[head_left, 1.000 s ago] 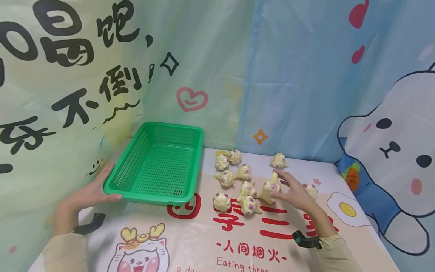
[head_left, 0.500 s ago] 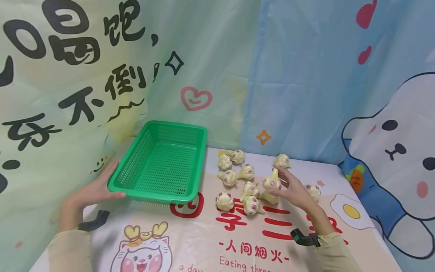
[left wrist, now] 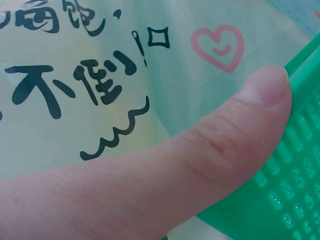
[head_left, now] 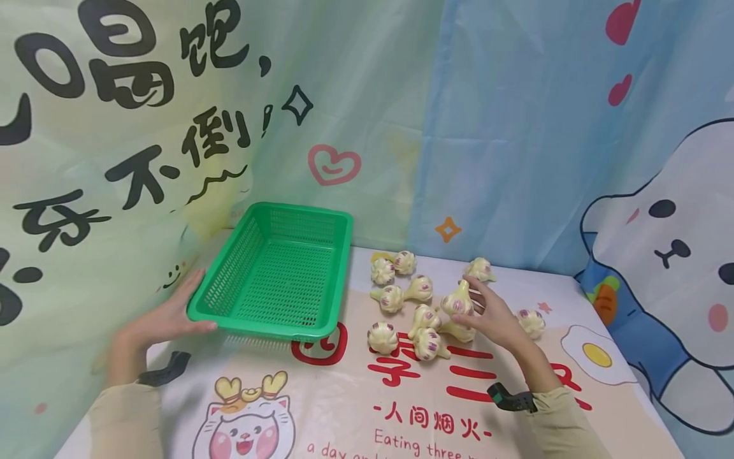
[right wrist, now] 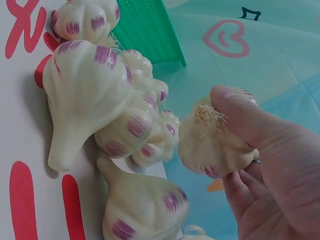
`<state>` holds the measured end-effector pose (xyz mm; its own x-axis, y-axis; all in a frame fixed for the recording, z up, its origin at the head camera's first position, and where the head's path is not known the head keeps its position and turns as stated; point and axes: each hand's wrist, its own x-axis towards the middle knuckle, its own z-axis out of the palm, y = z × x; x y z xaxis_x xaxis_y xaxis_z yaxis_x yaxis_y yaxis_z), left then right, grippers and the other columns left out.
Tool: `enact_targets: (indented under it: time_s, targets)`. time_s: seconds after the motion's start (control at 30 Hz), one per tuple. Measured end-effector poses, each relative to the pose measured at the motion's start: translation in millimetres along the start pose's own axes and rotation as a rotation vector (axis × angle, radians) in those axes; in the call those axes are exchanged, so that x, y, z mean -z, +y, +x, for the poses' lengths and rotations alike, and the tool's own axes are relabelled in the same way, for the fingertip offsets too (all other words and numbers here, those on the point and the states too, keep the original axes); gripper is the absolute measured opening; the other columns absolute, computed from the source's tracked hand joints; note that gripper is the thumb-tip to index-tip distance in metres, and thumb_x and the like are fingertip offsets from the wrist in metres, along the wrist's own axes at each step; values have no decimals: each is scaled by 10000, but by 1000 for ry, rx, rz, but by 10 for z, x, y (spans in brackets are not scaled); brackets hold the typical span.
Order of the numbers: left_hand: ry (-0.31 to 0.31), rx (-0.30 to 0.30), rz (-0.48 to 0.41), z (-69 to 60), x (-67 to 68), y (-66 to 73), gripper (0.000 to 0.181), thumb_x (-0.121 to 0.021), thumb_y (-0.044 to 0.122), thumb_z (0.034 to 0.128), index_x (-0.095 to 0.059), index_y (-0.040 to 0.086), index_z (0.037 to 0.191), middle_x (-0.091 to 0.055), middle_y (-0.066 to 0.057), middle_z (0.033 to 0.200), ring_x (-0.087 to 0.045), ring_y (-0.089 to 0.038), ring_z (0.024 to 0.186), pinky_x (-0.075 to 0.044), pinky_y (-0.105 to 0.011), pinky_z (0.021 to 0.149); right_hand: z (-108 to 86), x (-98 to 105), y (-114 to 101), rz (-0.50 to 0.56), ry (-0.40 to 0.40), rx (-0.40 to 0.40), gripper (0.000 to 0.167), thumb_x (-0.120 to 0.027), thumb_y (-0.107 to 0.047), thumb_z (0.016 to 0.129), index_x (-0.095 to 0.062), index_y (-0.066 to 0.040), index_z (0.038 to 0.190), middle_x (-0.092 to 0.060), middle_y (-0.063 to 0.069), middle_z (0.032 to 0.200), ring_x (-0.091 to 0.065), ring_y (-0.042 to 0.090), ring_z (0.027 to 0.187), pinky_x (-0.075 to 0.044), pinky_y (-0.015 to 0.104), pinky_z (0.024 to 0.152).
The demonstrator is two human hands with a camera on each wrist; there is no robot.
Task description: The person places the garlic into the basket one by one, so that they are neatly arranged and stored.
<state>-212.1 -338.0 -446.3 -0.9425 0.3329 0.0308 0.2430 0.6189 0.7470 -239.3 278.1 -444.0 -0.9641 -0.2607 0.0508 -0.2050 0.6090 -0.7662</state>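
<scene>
White garlic bulb (head_left: 457, 302), stem pointing up, is pinched in the fingers of the right hand (head_left: 492, 317) beside the loose bulbs (head_left: 383, 338); leftward, well apart, lies the green basket (head_left: 258, 328), its near-left corner touched by the left hand (head_left: 169, 315), thumb and fingers spread.

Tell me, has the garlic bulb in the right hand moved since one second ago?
Yes. In the head view, the held bulb has moved up and slightly left against the printed fried egg.

Basket (head_left: 289, 280) is just plain green, garlic bulbs (head_left: 383, 338) are cream with streaky purple patches, sleeves (head_left: 125, 421) kinda beige.
</scene>
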Motion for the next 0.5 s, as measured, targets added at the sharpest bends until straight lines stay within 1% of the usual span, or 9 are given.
enact_targets:
  time_s: [0.2,0.33,0.5]
  targets:
    - [1,-7,-5,17,-4,18,1151,-782,217,746,50,104,1534,1,-279,1557,-65,-509,1394,-178,-714,1008,20,-42,-12,17,5,-17,978,-778,-314,777,-180,-91,1518,-235,198,1547,-303,443,1374,-330,500,1052]
    - [1,-8,-18,17,-16,27,1148,-779,211,749,52,107,1533,-8,-264,1560,-81,-483,1391,-183,-702,1013,50,-83,-30,38,10,-18,969,-782,-303,773,-194,-107,1517,-238,184,1549,-304,431,1378,-340,472,1049]
    - [3,0,-10,5,-9,33,1159,-785,225,746,57,100,1532,-13,-262,1560,-82,-480,1393,-178,-700,1019,92,-156,-49,69,-2,-35,972,-787,-316,765,-202,-121,1517,-221,170,1561,-291,418,1389,-343,449,1050]
